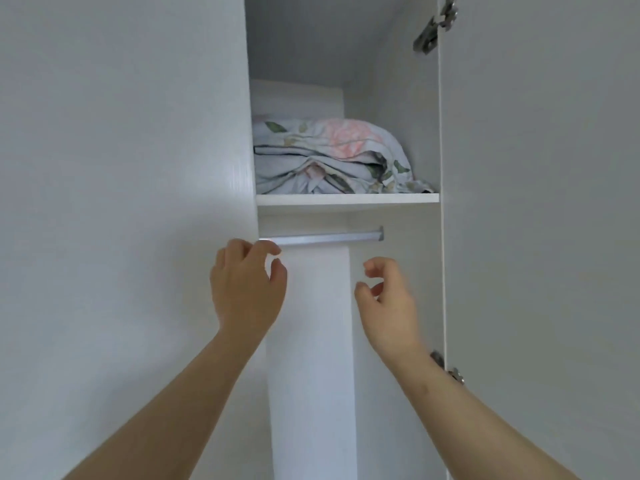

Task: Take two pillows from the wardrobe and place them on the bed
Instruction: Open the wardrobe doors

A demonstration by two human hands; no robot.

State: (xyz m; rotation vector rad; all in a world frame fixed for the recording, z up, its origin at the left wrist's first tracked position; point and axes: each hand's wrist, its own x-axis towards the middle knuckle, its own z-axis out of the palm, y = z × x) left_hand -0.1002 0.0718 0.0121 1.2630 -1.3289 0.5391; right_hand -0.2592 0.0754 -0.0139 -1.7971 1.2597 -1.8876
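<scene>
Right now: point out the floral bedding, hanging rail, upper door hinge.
floral bedding (332, 157), head view, on the pink flower of the top fold.
hanging rail (322, 238), head view, mid-length of the bar.
upper door hinge (434, 27), head view, on the metal arm.

I log one white shelf (347, 198) inside the wardrobe (391, 109). Floral pillows (332, 157), stacked, lie directly on the shelf, reaching its front edge.

The white shelf (347, 198) of the open wardrobe (391, 98) carries floral pillows (332, 157), stacked. Just below the shelf is a metal rail (322, 238). Below the shelf, the left hand (247, 285) and the right hand (388, 303) are raised, fingers loosely curled, holding nothing.
</scene>
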